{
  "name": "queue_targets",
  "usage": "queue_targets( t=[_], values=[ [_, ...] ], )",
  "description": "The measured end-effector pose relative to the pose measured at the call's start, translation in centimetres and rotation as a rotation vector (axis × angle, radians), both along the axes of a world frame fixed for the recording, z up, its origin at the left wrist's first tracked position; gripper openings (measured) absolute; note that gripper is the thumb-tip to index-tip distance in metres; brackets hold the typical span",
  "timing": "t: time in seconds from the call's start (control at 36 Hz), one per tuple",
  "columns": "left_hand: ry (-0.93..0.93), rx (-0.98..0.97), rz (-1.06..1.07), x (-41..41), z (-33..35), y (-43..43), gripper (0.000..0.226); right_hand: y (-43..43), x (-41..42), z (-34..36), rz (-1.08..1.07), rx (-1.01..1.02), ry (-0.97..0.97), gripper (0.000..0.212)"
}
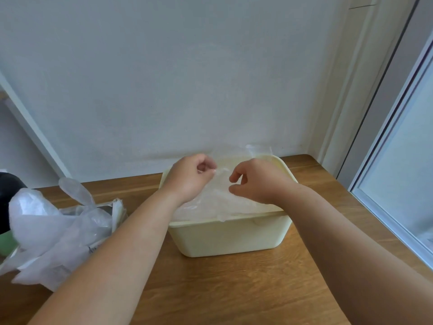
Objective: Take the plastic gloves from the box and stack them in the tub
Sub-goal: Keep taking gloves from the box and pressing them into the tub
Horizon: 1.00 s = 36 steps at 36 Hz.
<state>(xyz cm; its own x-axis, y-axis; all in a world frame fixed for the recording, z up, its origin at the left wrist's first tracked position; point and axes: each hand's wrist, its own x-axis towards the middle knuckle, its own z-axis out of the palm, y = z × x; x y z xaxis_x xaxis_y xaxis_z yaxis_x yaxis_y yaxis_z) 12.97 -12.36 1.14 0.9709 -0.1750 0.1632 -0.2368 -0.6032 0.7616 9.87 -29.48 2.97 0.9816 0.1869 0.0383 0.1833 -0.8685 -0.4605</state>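
Soft, even daylight from the window (396,184) at right, pale wall (164,78) flatly lit, faint shadow under the tub (229,238), wide-angle bending at the edges, slight overall softness.

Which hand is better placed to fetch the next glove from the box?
Left. The left hand is over the tub on the side toward the box and its loose gloves; the right hand would likely have to cross over.

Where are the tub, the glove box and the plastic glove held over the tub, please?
cream tub (229,238), head view, front wall.
glove box (118,211), head view, torn cardboard flap.
plastic glove (210,201), head view, film spread over the tub.
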Motion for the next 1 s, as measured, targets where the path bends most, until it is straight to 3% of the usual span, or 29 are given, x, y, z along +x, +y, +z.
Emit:
queue_targets(
  t=[0.03,0.14,0.22,0.31,0.39,0.56,0.69,0.86,1.0],
  values=[
    [-0.023,0.027,0.008,0.2,0.1,0.0,0.012,0.1,0.0,0.1,0.016,-0.042,0.028,0.028],
    [-0.231,0.181,0.061,-0.3,0.9,0.0,0.044,0.4,0.3,-0.3,0.030,-0.266,0.215,0.060],
    [-0.366,0.202,0.000,-2.2,2.3,-0.2,0.027,0.4,0.5,-1.0,-0.005,-0.309,0.295,0.070],
    [-0.056,0.388,-0.224,-3.7,3.2,-0.4,0.025,0.5,0.7,-1.1,-0.033,-0.295,0.302,0.082],
    [0.252,0.655,-0.311,-3.5,2.9,-0.5,0.036,0.6,0.8,-0.9,-0.043,-0.220,0.251,0.075],
    [0.379,0.923,-0.374,-1.7,1.9,0.0,0.049,-0.3,0.7,-0.5,0.011,-0.343,0.274,0.074],
    [0.417,0.936,-0.415,-1.3,0.9,-0.2,0.064,-0.2,0.5,-0.9,0.039,-0.407,0.432,0.088],
    [0.354,0.908,-0.419,-0.7,0.0,0.0,0.066,-0.1,0.8,-1.0,0.015,-0.419,0.463,0.075],
    [0.184,0.729,-0.308,-0.7,0.1,0.9,0.052,-0.1,0.3,-0.4,-0.044,-0.339,0.254,0.053]
  ],
)
